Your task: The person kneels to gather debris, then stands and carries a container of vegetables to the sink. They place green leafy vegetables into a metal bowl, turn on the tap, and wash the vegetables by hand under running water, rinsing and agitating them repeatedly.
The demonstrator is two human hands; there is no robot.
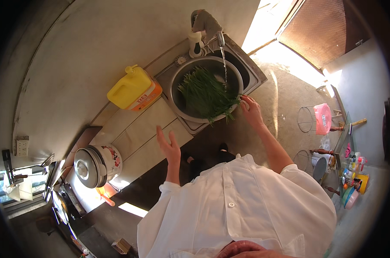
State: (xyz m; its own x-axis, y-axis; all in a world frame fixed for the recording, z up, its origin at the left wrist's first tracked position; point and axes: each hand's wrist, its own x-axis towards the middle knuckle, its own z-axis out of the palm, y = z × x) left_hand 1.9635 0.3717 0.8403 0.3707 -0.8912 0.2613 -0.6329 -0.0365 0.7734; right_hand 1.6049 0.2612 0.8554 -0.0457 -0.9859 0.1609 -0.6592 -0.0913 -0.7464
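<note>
A bunch of long green leafy vegetables [203, 92] lies in a large metal basin [179, 109], some ends hanging over its near rim. The basin rests on a stainless steel sink [253, 80]. Water runs from the faucet [220, 38] into the basin's right side. My right hand [251, 109] is at the basin's right rim, with fingers close to the stalk ends; whether it pinches any is unclear. My left hand [169, 145] is held over the tiled counter's edge, empty, with fingers apart.
A yellow jug [133, 88] with a pump stands on the tiled counter [143, 129], left of the basin. A lidded pot [91, 166] sits farther left. A white bottle [195, 43] is behind the basin. A glass-topped table [345, 145] with containers stands at the right.
</note>
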